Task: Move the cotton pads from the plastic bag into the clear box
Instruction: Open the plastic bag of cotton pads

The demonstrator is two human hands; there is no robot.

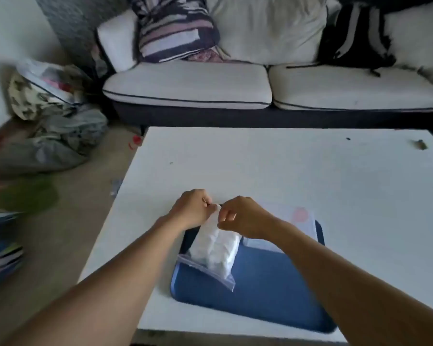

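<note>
Head view: the plastic bag of cotton pads tilts up off the blue mat, both the left hand and right hand pinching its top edge at 12 o'clock. A sharp tug could split it wide — pads would scatter over the worktop. At 2 o'clock the clear box sits half hidden behind the right wrist — easily knocked.

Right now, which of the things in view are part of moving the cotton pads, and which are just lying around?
Part of the job: plastic bag of cotton pads, pinched at its top by left hand and right hand; clear box; blue mat under them.

Lying about: sofa, striped cushion, black backpack, heap of clothes on the floor.
</note>
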